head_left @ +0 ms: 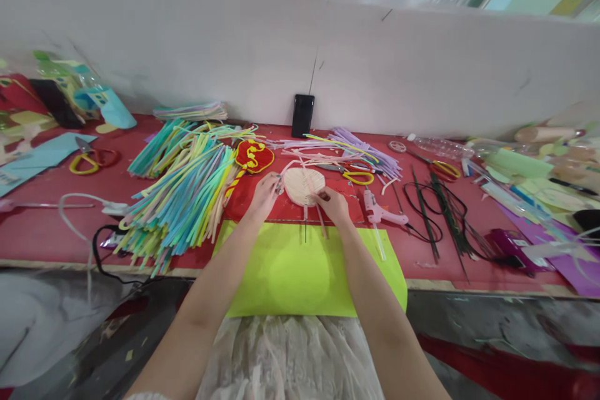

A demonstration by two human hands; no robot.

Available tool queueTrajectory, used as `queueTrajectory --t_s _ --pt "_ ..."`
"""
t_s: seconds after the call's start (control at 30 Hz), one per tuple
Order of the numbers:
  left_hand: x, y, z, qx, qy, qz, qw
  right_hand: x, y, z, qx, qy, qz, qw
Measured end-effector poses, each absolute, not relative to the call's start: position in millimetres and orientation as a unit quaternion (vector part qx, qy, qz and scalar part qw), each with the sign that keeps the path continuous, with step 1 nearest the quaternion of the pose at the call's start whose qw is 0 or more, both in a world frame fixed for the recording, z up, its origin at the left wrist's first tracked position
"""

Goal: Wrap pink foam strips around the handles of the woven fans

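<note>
A round cream disc point(300, 186) on a thin dark stem lies in front of me, over a red sheet point(244, 205). A pink pipe cleaner point(291, 164) curves along its upper left rim, and another pink length crosses it to the lower right. My left hand point(265, 195) is closed at the disc's left side, fingertips pinching the pink pipe cleaner. At the right rim, my right hand point(334, 204) has thumb and finger pressed together on the disc's edge; the pink strand passes close to those fingertips. A yellow-green sheet point(300, 275) lies beneath my forearms.
Bundled pastel pipe cleaners point(182, 187) lie left, beside a red-and-yellow fan-shaped piece point(254, 156). A phone point(303, 115) leans on the wall. Scissors point(359, 176) and a pink glue gun point(380, 211) lie right, near dark wires point(445, 219) and a purple box point(515, 253).
</note>
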State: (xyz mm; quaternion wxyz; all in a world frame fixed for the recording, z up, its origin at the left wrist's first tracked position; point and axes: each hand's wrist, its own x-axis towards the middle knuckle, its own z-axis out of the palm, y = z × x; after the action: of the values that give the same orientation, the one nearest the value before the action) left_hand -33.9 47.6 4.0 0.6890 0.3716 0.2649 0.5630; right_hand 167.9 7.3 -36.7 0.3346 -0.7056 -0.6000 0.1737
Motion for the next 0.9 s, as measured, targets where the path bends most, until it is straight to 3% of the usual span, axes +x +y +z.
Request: queueTrajectory --t_s 0.13,0.3,0.57,0.7,0.9 --pt "-40 45 13 0.289 0.167 0.554 0.763 168 8 -37 -0.707 -0.599 0.177 0.332" --pt "-46 43 19 0.240 0.120 0.574 0.774 168 8 -37 -0.711 -0.597 0.178 0.327" --pt "-57 44 24 0.274 0.173 0.620 0.715 167 7 -35 -0.709 -0.599 0.176 0.327" --pt "-52 45 19 0.343 0.220 0.585 0.701 169 8 -37 -0.706 -0.597 0.178 0.336" --pt "-30 41 0 0.493 0.272 0.437 0.701 169 6 -27 -0.641 -0.528 0.273 0.486"
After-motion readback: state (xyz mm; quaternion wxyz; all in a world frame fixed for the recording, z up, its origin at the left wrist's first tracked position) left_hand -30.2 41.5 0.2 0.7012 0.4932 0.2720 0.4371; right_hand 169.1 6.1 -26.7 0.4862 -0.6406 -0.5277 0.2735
